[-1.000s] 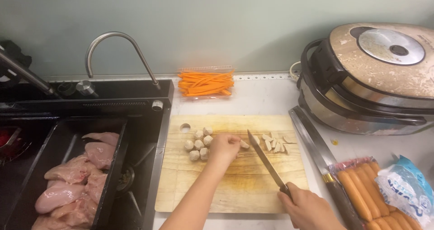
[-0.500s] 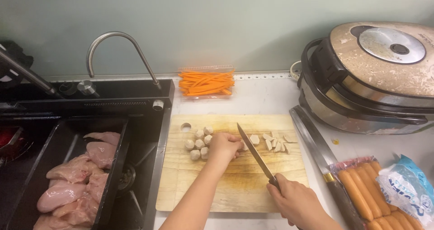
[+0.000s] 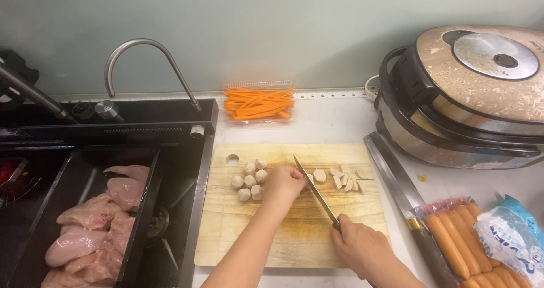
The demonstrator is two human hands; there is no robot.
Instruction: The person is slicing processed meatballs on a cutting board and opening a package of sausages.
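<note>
On a wooden cutting board (image 3: 294,237), my left hand (image 3: 281,184) is closed over a small pale meatball, mostly hidden under the fingers. My right hand (image 3: 362,248) grips the handle of a kitchen knife (image 3: 313,190), whose blade slants up-left and rests right beside my left fingers. Several whole meatballs (image 3: 249,179) lie in a cluster left of my left hand. Several cut meatball pieces (image 3: 343,179) lie to the right of the blade.
A black sink (image 3: 102,208) on the left holds raw chicken breasts (image 3: 90,225) in a tray. Carrot sticks (image 3: 258,104) sit behind the board. A large cooker (image 3: 470,95), a long sharpening steel (image 3: 402,200), packed sausages (image 3: 459,242) and a blue bag (image 3: 518,237) stand right.
My right hand has swung the knife leftward across the board, from beside the cut pieces to right against my left hand. My left hand has stayed put.
</note>
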